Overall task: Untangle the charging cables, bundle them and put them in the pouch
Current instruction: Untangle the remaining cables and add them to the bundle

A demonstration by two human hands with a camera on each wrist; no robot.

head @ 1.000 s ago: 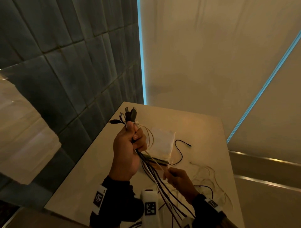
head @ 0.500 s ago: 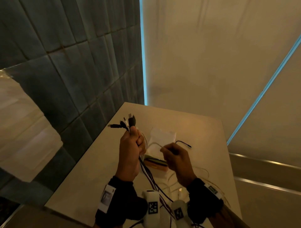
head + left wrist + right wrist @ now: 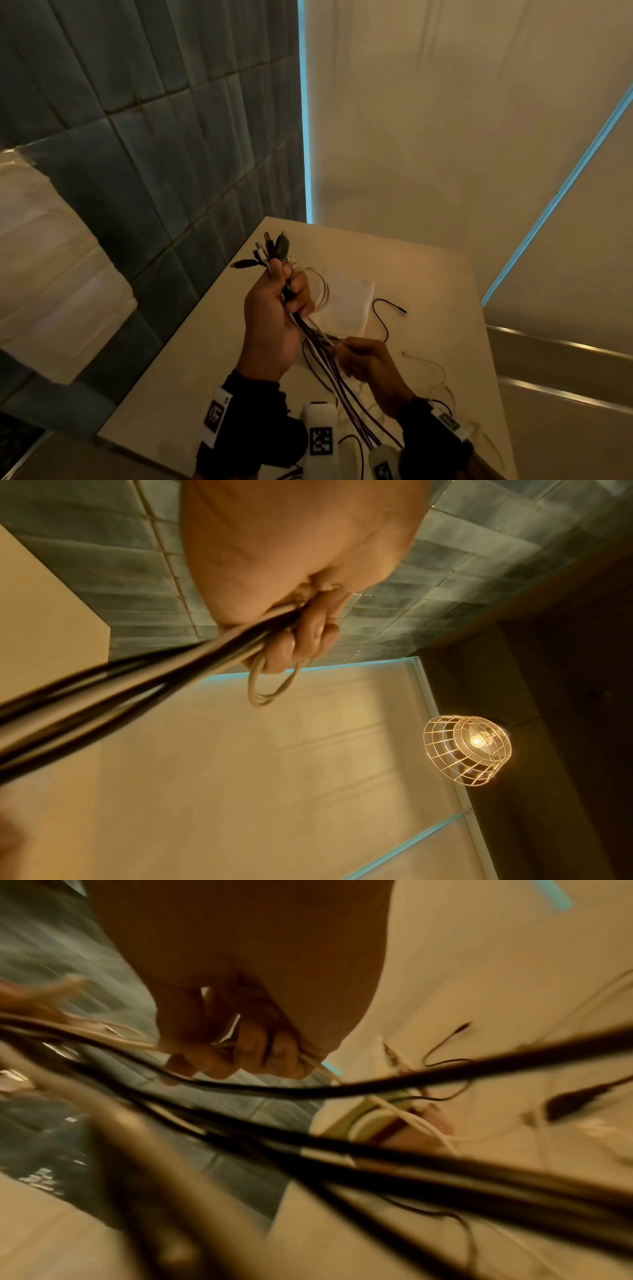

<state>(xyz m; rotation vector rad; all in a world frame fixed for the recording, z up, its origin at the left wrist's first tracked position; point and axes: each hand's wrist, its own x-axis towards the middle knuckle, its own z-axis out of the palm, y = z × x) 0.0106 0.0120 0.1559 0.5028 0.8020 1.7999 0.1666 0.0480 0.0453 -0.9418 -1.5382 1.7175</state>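
Observation:
My left hand is raised above the table and grips a bundle of black and white charging cables just below their plugs, which stick up out of the fist. In the left wrist view the fingers curl round the bundle, with a pale loop hanging beneath. My right hand is lower and to the right and pinches a thin pale cable beside the hanging strands. A white cloth pouch lies flat on the table behind the hands.
A loose black cable and thin pale cables trail over the beige table to the right. A dark tiled wall runs along the table's left side. The table's right edge drops to a lower ledge.
My right hand went up beside the left one half a second ago and has come back down and toward me along the strands. The left hand kept its grip, raised.

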